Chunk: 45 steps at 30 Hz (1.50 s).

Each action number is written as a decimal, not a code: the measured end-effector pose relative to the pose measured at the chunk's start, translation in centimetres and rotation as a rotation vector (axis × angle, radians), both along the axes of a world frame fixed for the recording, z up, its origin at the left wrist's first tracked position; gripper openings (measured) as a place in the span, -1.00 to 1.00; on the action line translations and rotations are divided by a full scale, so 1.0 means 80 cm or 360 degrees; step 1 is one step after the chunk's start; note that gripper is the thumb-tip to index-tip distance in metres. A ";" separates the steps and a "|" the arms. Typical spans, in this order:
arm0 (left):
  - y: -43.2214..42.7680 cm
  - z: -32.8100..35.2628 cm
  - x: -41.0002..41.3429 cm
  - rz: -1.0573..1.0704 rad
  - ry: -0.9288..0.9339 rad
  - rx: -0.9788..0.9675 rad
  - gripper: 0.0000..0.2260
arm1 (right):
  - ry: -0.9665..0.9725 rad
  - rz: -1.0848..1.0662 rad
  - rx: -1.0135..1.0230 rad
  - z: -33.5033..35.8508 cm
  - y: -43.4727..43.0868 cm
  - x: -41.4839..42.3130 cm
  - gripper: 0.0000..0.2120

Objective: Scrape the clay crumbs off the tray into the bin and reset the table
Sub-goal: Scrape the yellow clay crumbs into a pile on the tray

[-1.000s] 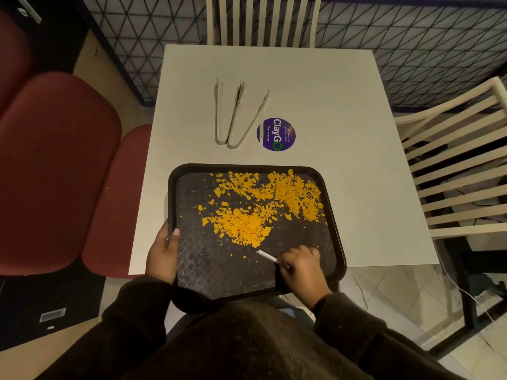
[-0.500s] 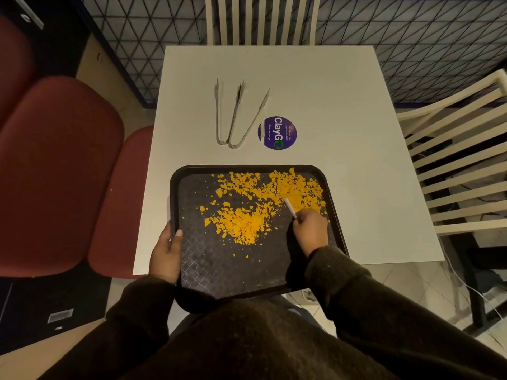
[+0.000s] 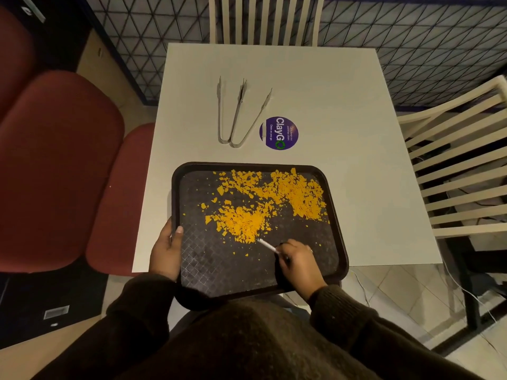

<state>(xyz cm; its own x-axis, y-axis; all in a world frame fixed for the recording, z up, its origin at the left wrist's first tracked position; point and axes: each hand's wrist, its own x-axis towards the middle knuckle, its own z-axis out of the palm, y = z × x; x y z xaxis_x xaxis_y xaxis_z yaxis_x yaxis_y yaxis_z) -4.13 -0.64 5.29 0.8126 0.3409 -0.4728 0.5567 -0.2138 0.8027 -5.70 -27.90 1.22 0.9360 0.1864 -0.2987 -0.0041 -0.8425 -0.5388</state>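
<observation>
Between the left hand and the right hand's smooth white stick, the tray looks like dark plastic, its floor rough with a grid texture; the crumbs are matt and flaky. Beyond the hands, shiny metal tongs lie on the smooth matt table.

A canteen-style dining area: a dark serving tray under the left hand and right hand, a "ClayGo, Clean as you go" sticker on the white worktop beyond them, cream slatted chairs beyond and right, red padded seats left.
</observation>
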 end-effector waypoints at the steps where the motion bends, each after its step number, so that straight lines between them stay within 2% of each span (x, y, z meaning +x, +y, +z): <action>1: 0.000 -0.001 0.000 -0.0001 0.0000 0.0011 -0.62 | 0.0005 -0.0062 -0.0003 -0.003 0.001 0.008 -0.90; 8: -0.001 0.000 -0.004 -0.0003 -0.0018 0.0010 -0.62 | -0.0005 -0.0604 0.0083 -0.002 -0.001 0.078 -0.89; 12: -0.001 -0.001 -0.003 0.0006 -0.0011 -0.0002 -0.61 | 0.0039 -0.0644 0.0057 0.005 -0.007 0.087 -0.89; 16: 0.002 -0.003 0.000 0.0050 -0.0024 -0.0014 -0.61 | -0.0026 -0.0452 0.0185 0.022 -0.004 0.050 -0.87; 22: 0.001 0.002 0.000 0.0071 -0.0062 -0.0050 -0.63 | -0.0074 0.0425 0.0260 0.025 0.010 -0.019 -0.82; 26: -0.001 0.004 0.000 0.0049 -0.0077 -0.0008 -0.62 | -0.0129 0.0530 0.0293 0.018 0.026 -0.020 -0.83; 29: -0.001 0.003 -0.001 0.0056 -0.0056 -0.0003 -0.62 | -0.0184 0.0356 0.0290 0.015 0.034 -0.003 -0.87; 36: 0.001 0.002 -0.005 0.0050 -0.0031 -0.0015 -0.62 | -0.0171 -0.0255 0.0242 0.006 0.025 0.049 -0.79; 41: 0.002 -0.001 -0.007 0.0071 -0.0024 -0.0016 -0.61 | -0.0140 -0.0422 0.0134 0.005 0.019 0.074 -0.82; 45: 0.001 0.003 -0.003 0.0052 -0.0063 -0.0018 -0.62 | -0.0158 -0.0344 0.0251 0.023 0.024 0.059 -0.84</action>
<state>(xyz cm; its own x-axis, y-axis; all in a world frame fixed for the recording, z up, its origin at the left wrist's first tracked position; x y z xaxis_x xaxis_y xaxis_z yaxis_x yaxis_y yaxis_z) -4.36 -0.55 5.51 0.8193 0.3620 -0.4445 0.5310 -0.1869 0.8265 -0.96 -26.00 3.03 0.9822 0.0160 -0.1870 -0.1156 -0.7334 -0.6699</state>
